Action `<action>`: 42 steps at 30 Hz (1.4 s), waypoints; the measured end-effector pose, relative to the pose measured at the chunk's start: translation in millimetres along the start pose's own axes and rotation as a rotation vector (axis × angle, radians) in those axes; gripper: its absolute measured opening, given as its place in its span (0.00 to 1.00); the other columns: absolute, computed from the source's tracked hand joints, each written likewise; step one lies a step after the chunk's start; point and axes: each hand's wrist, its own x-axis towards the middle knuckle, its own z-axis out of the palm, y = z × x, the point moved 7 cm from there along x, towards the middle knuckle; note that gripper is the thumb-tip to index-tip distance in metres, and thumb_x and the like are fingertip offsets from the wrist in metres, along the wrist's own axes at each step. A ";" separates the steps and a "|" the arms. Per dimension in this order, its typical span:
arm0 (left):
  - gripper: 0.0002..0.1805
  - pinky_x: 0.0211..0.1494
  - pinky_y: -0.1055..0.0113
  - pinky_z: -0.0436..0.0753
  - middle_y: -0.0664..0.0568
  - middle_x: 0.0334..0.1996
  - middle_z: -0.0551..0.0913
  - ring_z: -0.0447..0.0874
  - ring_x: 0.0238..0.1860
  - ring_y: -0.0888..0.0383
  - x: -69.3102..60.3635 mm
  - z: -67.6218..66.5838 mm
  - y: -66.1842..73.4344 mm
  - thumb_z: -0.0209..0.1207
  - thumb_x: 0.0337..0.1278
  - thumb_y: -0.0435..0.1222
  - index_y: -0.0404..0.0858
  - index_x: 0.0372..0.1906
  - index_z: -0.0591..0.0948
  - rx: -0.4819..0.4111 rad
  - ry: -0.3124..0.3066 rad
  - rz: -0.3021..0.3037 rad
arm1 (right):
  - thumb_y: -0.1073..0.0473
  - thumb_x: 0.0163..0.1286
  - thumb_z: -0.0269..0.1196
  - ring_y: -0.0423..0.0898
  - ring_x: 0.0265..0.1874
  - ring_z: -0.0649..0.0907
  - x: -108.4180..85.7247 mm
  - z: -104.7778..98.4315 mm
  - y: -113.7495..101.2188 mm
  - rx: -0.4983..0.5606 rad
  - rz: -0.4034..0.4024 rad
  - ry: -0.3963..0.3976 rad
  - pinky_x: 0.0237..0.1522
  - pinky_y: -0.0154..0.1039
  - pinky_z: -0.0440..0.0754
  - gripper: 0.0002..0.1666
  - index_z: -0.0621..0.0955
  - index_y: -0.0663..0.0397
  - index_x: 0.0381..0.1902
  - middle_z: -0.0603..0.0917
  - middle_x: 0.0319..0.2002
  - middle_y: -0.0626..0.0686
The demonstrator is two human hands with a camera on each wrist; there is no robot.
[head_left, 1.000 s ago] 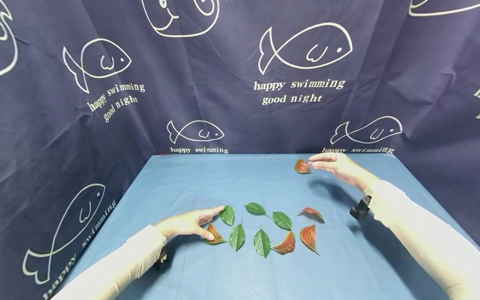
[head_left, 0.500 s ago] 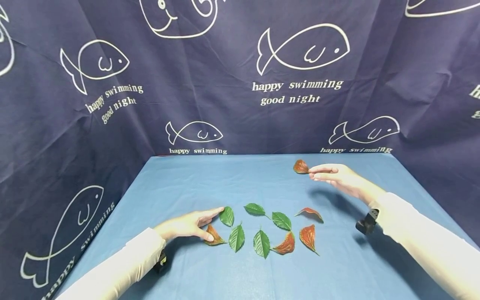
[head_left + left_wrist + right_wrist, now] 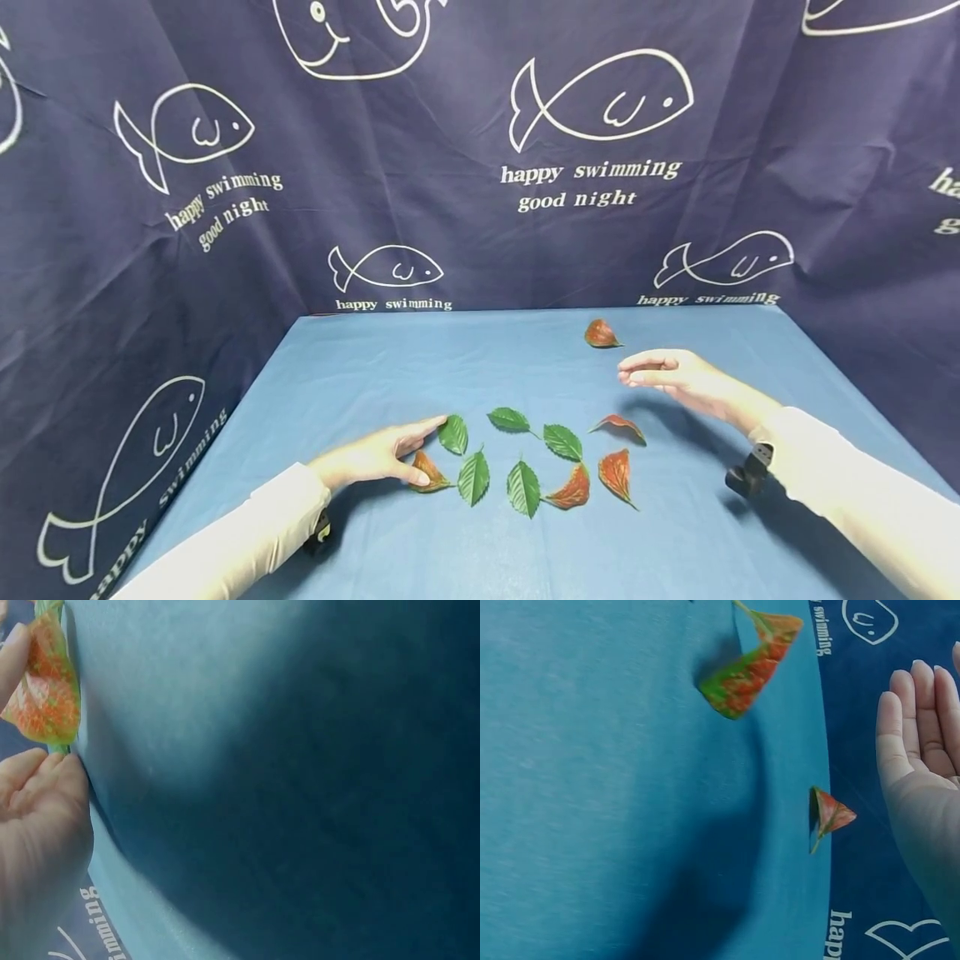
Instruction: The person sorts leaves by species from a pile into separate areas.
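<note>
In the head view my left hand (image 3: 375, 454) rests low at the left of the leaves. Its thumb lies on an orange-red leaf (image 3: 423, 473), and a fingertip touches the edge of a green leaf (image 3: 453, 435). The left wrist view shows the orange-red leaf (image 3: 51, 694) between thumb and fingers. My right hand (image 3: 686, 383) hovers above the table at the right, fingers loosely extended, holding nothing. Beyond its fingertips lies a lone red leaf (image 3: 601, 333). Nearer to me is a curled red leaf (image 3: 619, 427), also seen in the right wrist view (image 3: 751, 669).
Between the hands lie more green leaves (image 3: 473, 477) and red leaves (image 3: 616, 473), roughly in a ring on the blue tabletop (image 3: 420, 358). A dark blue curtain (image 3: 480, 225) with white fish drawings hangs behind and along the sides.
My right hand has drawn back from the far red leaf, toward me and slightly right. That leaf stays on the table. My left hand keeps its place.
</note>
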 end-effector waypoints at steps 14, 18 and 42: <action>0.46 0.73 0.53 0.61 0.38 0.75 0.54 0.53 0.74 0.40 1.8 3.2 1.2 0.68 0.54 0.35 0.33 0.75 0.56 0.003 0.068 0.032 | 0.71 0.70 0.56 0.41 0.49 0.85 -18.6 6.1 7.9 0.084 -0.015 -0.020 0.56 0.32 0.80 0.17 0.80 0.63 0.55 0.87 0.48 0.50; 0.45 0.72 0.55 0.64 0.38 0.74 0.56 0.54 0.73 0.39 2.1 2.0 -1.7 0.68 0.54 0.34 0.32 0.74 0.58 -0.009 0.085 0.043 | 0.73 0.70 0.54 0.41 0.48 0.85 -22.5 9.9 7.9 0.111 -0.039 -0.052 0.55 0.32 0.81 0.17 0.79 0.65 0.55 0.87 0.48 0.50; 0.44 0.73 0.53 0.61 0.37 0.74 0.56 0.51 0.74 0.40 -0.6 1.7 6.8 0.67 0.54 0.34 0.31 0.73 0.58 0.010 0.080 0.046 | 0.72 0.71 0.54 0.39 0.48 0.84 -41.8 43.5 11.5 0.048 -0.031 -0.204 0.53 0.30 0.80 0.18 0.74 0.77 0.56 0.86 0.49 0.55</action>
